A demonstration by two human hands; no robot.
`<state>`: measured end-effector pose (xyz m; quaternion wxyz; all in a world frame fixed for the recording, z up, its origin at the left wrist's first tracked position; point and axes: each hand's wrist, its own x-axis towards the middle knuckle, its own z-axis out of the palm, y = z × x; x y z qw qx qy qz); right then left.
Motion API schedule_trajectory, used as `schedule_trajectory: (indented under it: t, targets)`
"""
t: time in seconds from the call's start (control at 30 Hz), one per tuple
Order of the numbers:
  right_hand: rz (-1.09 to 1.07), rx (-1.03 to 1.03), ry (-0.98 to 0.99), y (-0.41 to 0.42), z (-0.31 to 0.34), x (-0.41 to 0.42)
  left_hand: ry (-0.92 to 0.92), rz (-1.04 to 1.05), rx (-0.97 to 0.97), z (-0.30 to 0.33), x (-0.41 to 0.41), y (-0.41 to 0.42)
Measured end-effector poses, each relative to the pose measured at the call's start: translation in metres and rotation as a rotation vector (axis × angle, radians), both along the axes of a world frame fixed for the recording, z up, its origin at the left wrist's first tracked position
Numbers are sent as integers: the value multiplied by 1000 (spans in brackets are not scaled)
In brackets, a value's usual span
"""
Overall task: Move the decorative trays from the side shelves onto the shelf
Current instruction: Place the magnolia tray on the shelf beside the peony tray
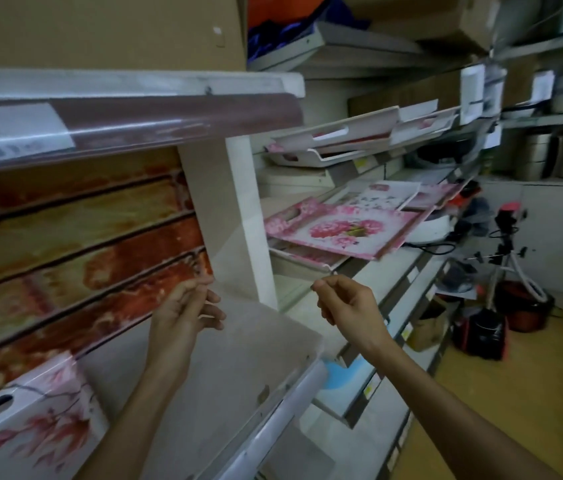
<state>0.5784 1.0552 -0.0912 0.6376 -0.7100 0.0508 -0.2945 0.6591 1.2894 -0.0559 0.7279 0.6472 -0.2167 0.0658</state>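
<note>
**Around the shelving: boxes, cans and camera gear**

Far above the left hand (186,308), a brown cardboard box (100,29) sits on top of the unit. Beyond the right hand (346,303), up and to its right, metal canisters (550,155) stand in a row. Lower on that side a tripod (506,251) with a red-topped device stands on the wooden floor (515,393), beside dark bags (484,332) (contents unclear). Blue packaging (339,372) lies just below the right wrist.
</note>
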Motion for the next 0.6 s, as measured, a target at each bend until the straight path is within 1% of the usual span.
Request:
schedule_trajectory:
  t: [0.1,0.2,0.27,0.37,0.43,0.5,0.6]
  targets:
    - [-109,96,57,-33,-2,-4,21,-44,-1,0,8,-31]
    - [-176,310,181,-77,-2,0,34,-66,1,-1,15,-61]
    - [-153,488,235,-109,-1,7,53,-83,-4,-1,19,-82]
    - [-20,686,239,-155,1,22,91,-87,-2,-4,25,-115]
    - [46,731,247,-180,6,35,114,-83,-2,-5,29,-137]
    - [100,731,266,-199,12,50,135,-77,-5,-6,30,-158]
    - [105,738,310,-214,21,71,165,-65,20,-9,29,-184]
